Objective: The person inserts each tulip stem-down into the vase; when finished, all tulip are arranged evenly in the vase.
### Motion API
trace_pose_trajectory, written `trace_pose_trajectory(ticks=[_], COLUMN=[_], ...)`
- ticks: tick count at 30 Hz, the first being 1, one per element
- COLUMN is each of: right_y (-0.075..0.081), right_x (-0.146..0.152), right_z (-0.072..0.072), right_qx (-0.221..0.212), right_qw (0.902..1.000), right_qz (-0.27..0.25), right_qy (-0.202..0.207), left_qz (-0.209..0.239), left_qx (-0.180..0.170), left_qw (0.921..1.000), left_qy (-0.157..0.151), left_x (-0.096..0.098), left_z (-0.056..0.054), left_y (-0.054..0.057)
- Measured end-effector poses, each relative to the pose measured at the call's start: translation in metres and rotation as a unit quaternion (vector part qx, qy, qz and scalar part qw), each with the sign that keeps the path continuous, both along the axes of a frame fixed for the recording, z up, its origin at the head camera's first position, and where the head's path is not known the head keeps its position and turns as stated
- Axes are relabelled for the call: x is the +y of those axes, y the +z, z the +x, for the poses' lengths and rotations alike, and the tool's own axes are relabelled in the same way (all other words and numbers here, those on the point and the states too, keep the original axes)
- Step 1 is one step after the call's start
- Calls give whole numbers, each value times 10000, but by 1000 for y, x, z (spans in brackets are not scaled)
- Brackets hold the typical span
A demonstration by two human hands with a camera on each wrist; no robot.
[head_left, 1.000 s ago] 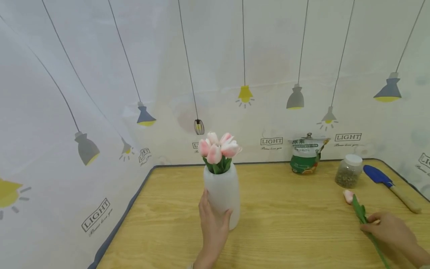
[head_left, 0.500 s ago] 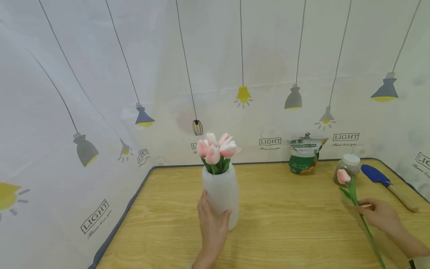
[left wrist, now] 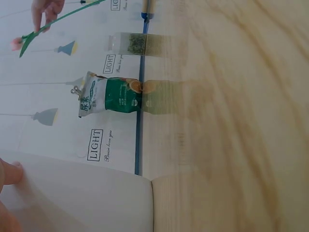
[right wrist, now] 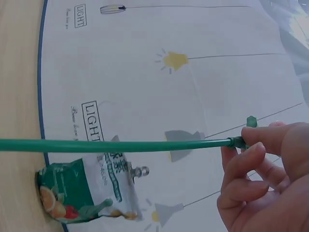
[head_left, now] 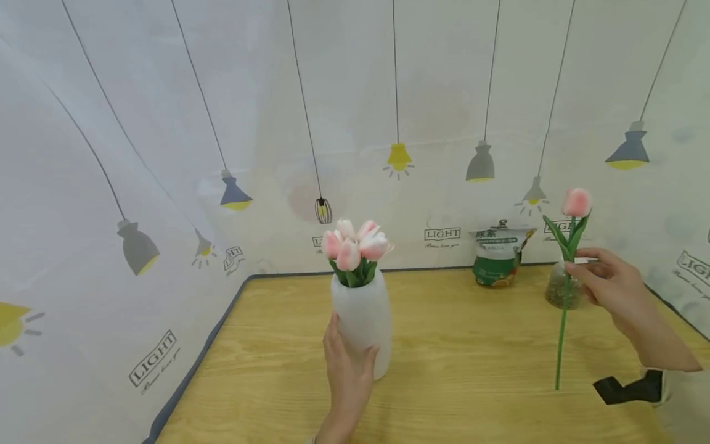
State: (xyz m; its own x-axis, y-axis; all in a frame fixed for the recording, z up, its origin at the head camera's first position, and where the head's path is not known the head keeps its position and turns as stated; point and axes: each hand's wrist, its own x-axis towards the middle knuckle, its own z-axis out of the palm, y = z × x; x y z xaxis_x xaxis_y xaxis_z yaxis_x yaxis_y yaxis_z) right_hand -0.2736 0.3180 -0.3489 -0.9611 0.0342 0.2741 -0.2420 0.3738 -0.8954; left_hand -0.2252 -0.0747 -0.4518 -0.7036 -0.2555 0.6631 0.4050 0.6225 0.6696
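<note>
A white vase [head_left: 363,324] stands on the wooden table with several pink and white tulips [head_left: 355,246] in its mouth. My left hand [head_left: 349,370] holds the vase's lower side, thumb and fingers around it; part of that hand shows at the edge of the left wrist view. On the right, my right hand [head_left: 607,280] pinches a single pink tulip [head_left: 577,203] by its stem, just below the leaves. The tulip is upright, bloom at the top, its green stem [right wrist: 120,146] hanging down over the table. In the right wrist view thumb and fingertips meet on the stem.
A green and white bag [head_left: 496,259] with a metal clip stands at the table's back. A clear jar [left wrist: 128,44] of dark granules sits to its right, partly behind my right hand. The wooden table [head_left: 460,394] meets a wall sheet printed with lamps.
My right hand has raised the single tulip from low over the table and turned it from slanted to upright. My left hand keeps its hold on the vase.
</note>
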Motion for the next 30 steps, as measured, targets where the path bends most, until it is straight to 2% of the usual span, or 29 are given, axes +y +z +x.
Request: trace_pose_trajectory(ticks=[4,11,17,22,24,27,30], right_y=[15,37,61,83,92,106,121], right_x=[-23,-64,-99,-121,-129,-139,-146], right_z=[-7,-17,-17,-15,-14,-12,-9], right_qx=[6,121,244,412,538,779,1006], right_qw=[9989,9972,9932,9950,9933,9822,9601], right_qz=[-420,-571,-866,-695,-831,-1493,-2315], right_qy=[212,473,734,584,600,834,1203], left_qz=[-38,-2,-32,-45,-72,-74,-93], left_qx=[79,102,61,32,53,57,59], left_qw=[10000,9999,10000,10000,10000,10000,9999], left_qy=[5,-60,-55,-47,-25,2,23], left_x=[-2,-3,-3,-3,-2,-2,-2], left_z=[0,-2,-1,-2,-2,-2,-2], left_y=[0,-1,-1,-3,-4,-3,-2])
